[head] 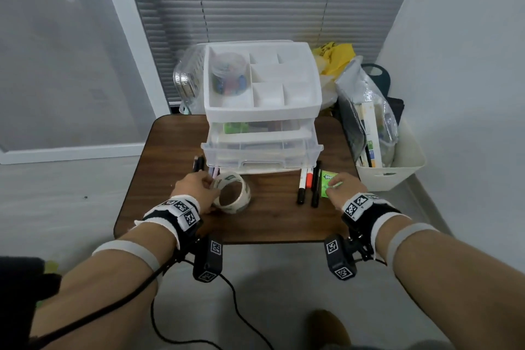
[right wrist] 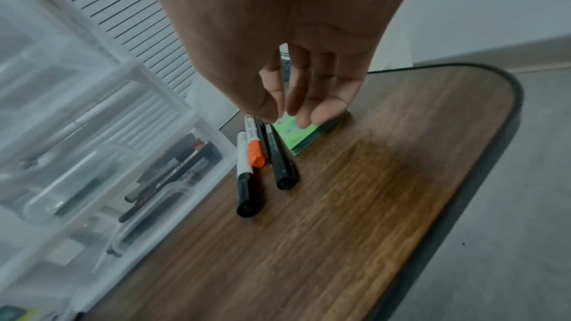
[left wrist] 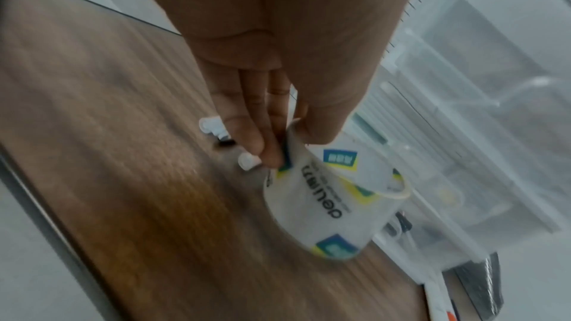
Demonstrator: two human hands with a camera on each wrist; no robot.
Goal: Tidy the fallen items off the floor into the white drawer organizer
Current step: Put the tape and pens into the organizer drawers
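The white drawer organizer (head: 262, 113) stands on a small wooden table (head: 270, 221), its top tray holding a jar of coloured clips (head: 228, 74). In front of it my left hand (head: 208, 182) (left wrist: 278, 153) pinches the rim of a printed tape roll (head: 231, 193) (left wrist: 327, 204), which is tilted up on the table. Several markers (head: 308, 185) (right wrist: 256, 153) lie to the right, beside a green packet (head: 326, 180) (right wrist: 296, 136). My right hand (head: 333, 183) (right wrist: 290, 114) reaches down with nearly straight fingers, their tips touching the packet's top.
More pens (head: 200, 163) (left wrist: 216, 128) lie by the organizer's left front corner. A white bin (head: 397, 173) with bags stands right of the table, a clear container (head: 189, 74) and a yellow bag (head: 335, 57) behind. A black cable (head: 235, 307) trails on the floor.
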